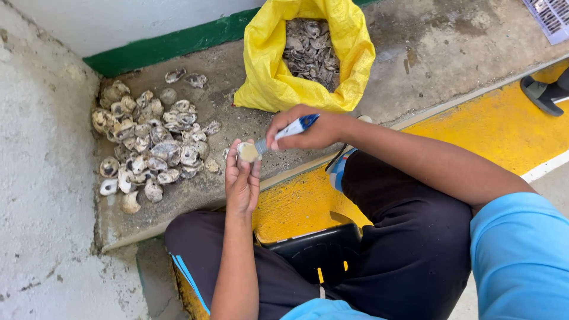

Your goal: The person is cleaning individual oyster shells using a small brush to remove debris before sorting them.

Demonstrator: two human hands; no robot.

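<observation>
Up between left hand (242, 181) fingertips, shell (248, 152); brush (288, 130) touching

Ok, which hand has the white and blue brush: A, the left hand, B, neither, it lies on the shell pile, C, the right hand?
C: the right hand grips the white and blue brush, its tip at the small shell held up in the left hand.

Even, soft daylight fills the view, bright with no harsh glare. Faint shadows gather under the crumpled yellow plastic sack (278, 71) at 12 o'clock and beside the heap of pale grey shells (148, 142) at 9 o'clock. Focus holds sharp centrally; the edges bend slightly.
</observation>
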